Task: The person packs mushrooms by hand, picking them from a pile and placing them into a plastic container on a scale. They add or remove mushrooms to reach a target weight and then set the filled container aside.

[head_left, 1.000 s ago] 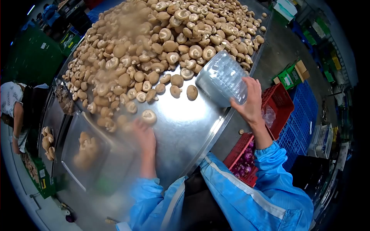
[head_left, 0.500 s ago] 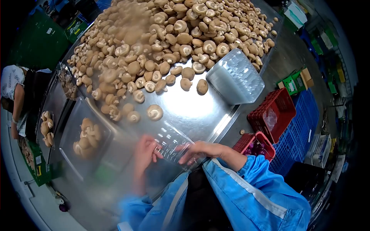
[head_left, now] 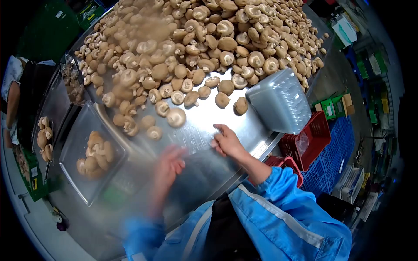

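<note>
A clear plastic tray (head_left: 190, 138), hard to make out against the shiny metal, lies between my two hands. My left hand (head_left: 169, 168) is blurred at its left side, fingers apart. At its right side is my right hand (head_left: 226, 141), the index finger stretched out and the others partly bent; nothing shows in it. Beyond the hands a large heap of brown mushrooms (head_left: 226, 43) covers the back of the metal table (head_left: 209, 174). Loose mushrooms, one a pale cap (head_left: 176, 117), lie at the heap's near edge.
A stack of clear trays (head_left: 281, 102) stands on the right. At left a transparent lid or tray (head_left: 78, 187) surrounds a group of mushrooms (head_left: 96, 152). Red crates (head_left: 311, 143) and a blue pallet (head_left: 335, 161) are beyond the right edge. Another person's arm (head_left: 13, 104) shows far left.
My right hand has let go of the clear tray and moved up and away. The tray has gone from between my fingers to farther forward, low over the table. The view has shifted slightly.
</note>
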`<state>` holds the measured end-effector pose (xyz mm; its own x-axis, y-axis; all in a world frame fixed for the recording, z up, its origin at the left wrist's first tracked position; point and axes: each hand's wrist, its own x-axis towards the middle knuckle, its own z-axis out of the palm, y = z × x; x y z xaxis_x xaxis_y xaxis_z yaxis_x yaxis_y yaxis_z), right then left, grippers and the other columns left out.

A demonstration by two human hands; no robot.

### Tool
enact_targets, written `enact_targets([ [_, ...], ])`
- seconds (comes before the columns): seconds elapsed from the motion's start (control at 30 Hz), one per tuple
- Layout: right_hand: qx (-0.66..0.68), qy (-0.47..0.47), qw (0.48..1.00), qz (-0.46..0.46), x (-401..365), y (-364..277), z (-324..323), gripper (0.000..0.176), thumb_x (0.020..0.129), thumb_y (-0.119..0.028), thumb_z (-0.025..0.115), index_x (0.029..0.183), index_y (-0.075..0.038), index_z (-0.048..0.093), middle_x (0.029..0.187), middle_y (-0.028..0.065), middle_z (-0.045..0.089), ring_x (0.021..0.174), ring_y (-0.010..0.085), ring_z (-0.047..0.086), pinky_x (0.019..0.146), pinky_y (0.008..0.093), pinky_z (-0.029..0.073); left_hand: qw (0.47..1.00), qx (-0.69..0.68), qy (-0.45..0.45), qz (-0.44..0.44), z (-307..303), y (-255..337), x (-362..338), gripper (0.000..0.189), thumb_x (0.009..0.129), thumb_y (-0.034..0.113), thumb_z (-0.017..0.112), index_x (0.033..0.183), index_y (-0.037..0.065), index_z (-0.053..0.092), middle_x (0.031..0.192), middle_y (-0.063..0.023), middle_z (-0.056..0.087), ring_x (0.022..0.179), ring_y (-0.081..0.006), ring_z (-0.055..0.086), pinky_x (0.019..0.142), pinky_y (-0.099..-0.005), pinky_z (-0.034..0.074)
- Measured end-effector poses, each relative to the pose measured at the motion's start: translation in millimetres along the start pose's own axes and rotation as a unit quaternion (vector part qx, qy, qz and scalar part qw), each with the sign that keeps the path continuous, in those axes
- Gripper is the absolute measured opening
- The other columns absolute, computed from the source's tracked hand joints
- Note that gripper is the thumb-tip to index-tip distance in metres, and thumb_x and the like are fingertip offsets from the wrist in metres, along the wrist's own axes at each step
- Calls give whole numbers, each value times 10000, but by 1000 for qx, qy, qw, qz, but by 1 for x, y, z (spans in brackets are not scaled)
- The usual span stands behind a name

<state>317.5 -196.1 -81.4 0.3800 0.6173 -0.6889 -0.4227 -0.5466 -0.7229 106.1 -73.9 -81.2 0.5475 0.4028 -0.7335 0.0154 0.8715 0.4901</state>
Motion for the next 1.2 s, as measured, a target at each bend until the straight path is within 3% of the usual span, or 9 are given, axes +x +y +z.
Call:
enact_targets([
  [0.1, 15, 38, 997, -61, 56, -37, 11, 463, 911, -44, 389, 1372, 0, 369, 668, 122, 593, 381, 153, 460, 350, 303, 368, 997, -43, 42, 51, 15, 43, 61, 527, 875, -27, 499, 1366, -86, 317, 1108, -265, 637, 590, -154, 574, 470, -211, 457],
  [0.17, 8, 64, 990, -127, 95, -64, 19, 332, 927, -48, 373, 1245, 29, 428, 638, 131, 589, 378, 170, 475, 363, 321, 392, 990, -62, 50, 115, 35, 72, 100, 402, 833, -80, 452, 1228, -148, 414, 988, -256, 629, 564, -160, 536, 444, -223, 418],
  [0.23, -57, 118, 982, -137, 120, -98, 25, 185, 947, -62, 373, 976, 68, 502, 592, 139, 578, 383, 186, 501, 356, 344, 407, 983, -44, 80, 158, 48, 95, 134, 236, 792, -107, 402, 1020, -156, 440, 869, -236, 567, 561, -195, 521, 423, -242, 383],
  [0.33, -54, 84, 979, -177, 149, -105, 26, 413, 997, -99, 377, 631, 73, 467, 545, 135, 559, 389, 206, 534, 343, 347, 430, 971, -16, 140, 191, 57, 111, 158, 134, 758, -134, 333, 794, -169, 457, 738, -234, 507, 561, -250, 509, 395, -269, 341],
  [0.4, -17, 67, 982, -177, 150, -99, 26, 247, 1014, -111, 351, 974, 77, 507, 627, 126, 571, 436, 186, 556, 378, 320, 481, 970, 6, 146, 193, 58, 108, 159, 249, 897, -2, 280, 1019, -126, 458, 774, -237, 541, 520, -229, 513, 360, -271, 360],
  [0.53, 100, 6, 980, -171, 145, -80, 19, 385, 1028, -127, 335, 1398, -21, 332, 895, 150, 596, 612, 192, 623, 526, 310, 577, 965, 19, 94, 243, 58, 92, 142, 273, 989, 85, 292, 1226, -5, 393, 922, -226, 577, 471, -230, 565, 315, -270, 383],
  [1.03, 177, -26, 966, -186, 66, -28, 23, 423, 1025, -106, 349, 1447, -93, 322, 951, 129, 624, 643, 136, 597, 594, 298, 580, 954, 80, 90, 274, 47, 37, 55, 469, 923, -4, 308, 1388, 28, 357, 1037, -223, 595, 499, -226, 579, 334, -242, 387],
  [1.17, 117, -14, 978, -175, 39, -9, 14, 394, 1009, -117, 411, 1399, -57, 405, 959, 101, 609, 634, 110, 583, 568, 250, 534, 965, 60, 100, 236, 35, 14, 31, 444, 944, -2, 333, 1385, 46, 342, 994, -219, 597, 489, -251, 583, 323, -264, 395],
  [1.2, 70, 6, 984, -163, 27, -9, 11, 378, 983, -123, 477, 1351, -39, 466, 969, 111, 624, 646, 174, 606, 610, 296, 527, 968, 55, 94, 225, 32, 8, 24, 447, 943, 4, 324, 1387, 47, 337, 1004, -229, 590, 495, -253, 582, 328, -266, 400],
])
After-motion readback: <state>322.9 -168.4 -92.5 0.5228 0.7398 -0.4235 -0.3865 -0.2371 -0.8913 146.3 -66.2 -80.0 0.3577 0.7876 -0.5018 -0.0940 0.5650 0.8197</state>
